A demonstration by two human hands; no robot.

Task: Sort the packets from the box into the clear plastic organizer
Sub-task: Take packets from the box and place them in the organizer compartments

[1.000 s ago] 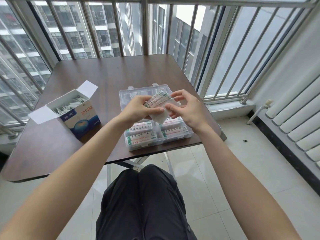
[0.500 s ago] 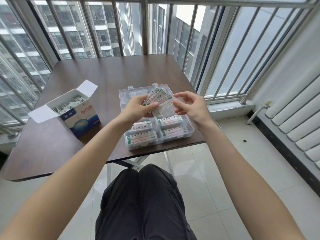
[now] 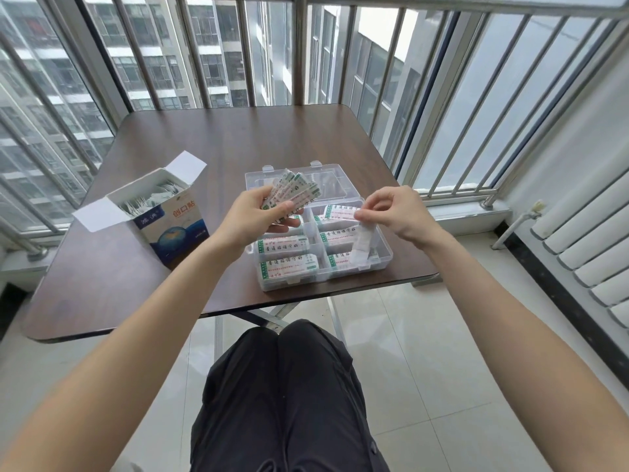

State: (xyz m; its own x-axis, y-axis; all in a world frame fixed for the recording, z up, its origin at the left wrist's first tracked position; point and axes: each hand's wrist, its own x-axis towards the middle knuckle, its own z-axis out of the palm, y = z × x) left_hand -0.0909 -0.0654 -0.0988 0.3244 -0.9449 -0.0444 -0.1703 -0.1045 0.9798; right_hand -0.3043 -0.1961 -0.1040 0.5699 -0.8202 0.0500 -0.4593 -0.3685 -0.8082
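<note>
Left hand (image 3: 253,218) fingers curled round a fanned stack of packets (image 3: 292,194), above the clear organizer's (image 3: 381,264) far-left cells. Right hand (image 3: 396,212) fingertips pinching 1 packet (image 3: 362,243), hanging over the right column. Organizer near the table's (image 3: 211,144) front edge; open box (image 3: 163,216) left, apart.

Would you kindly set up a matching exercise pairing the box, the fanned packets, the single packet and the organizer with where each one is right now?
Things:
1. box
2. fanned packets
3. single packet
4. organizer

Places:
A. hanging from the right hand
B. at the table's near edge
C. held in the left hand
D. standing open, left of the organizer

Pairs: 1-D, 2-C, 3-A, 4-B
</note>
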